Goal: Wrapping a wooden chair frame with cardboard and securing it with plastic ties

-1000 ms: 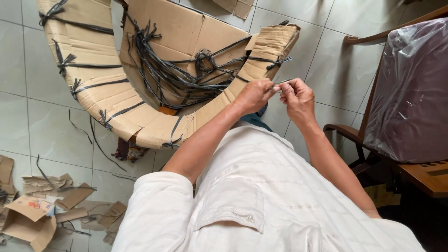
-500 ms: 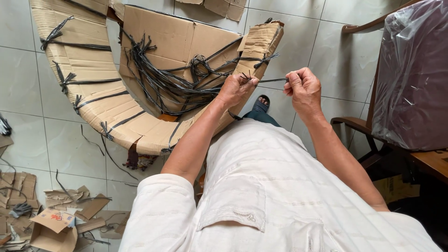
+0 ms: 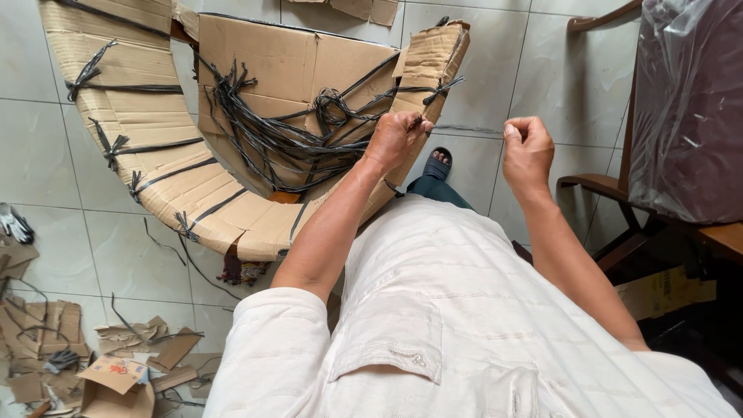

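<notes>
A curved piece wrapped in brown cardboard leans on the tiled floor in front of me, bound with black plastic straps. A tangle of loose black straps lies on its inner panel. My left hand is closed in a fist at the right end of the cardboard, pinching a thin black strap. My right hand is also a fist, held apart to the right and gripping the strap's other end. The strap runs taut between the two hands.
A wooden armchair with a dark cushion in clear plastic stands at the right. Cardboard scraps and strap offcuts litter the floor at lower left, with a glove by the left edge. My sandalled foot shows below the hands.
My hands, close together a second ago, have drawn apart. The right hand moved right, stretching the strap between them. The view has shifted slightly.
</notes>
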